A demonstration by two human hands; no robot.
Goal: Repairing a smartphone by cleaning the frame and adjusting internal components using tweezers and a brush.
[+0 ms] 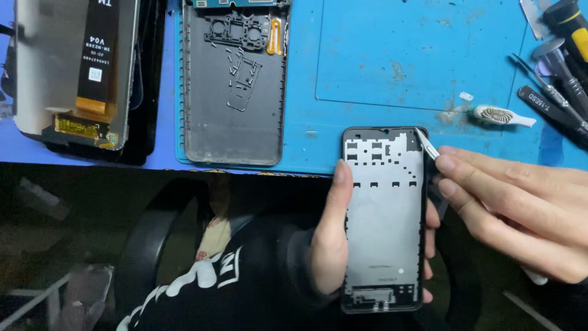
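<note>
My left hand [327, 239] grips a bare phone mid-frame [384, 220], grey metal with a black rim, held upright over the near edge of the blue work mat [367, 67]. The thumb lies along its left side and the fingertips wrap its right side. My right hand [520, 211] pinches white-tipped tweezers [427, 144]. Their point touches the frame's top right corner.
A grey phone back cover [233, 104] with several loose screws lies on the mat at left. A detached display panel [73, 67] with an orange flex cable lies face down at far left. A white brush-like tool [502, 115] and several screwdrivers [560, 79] sit at right.
</note>
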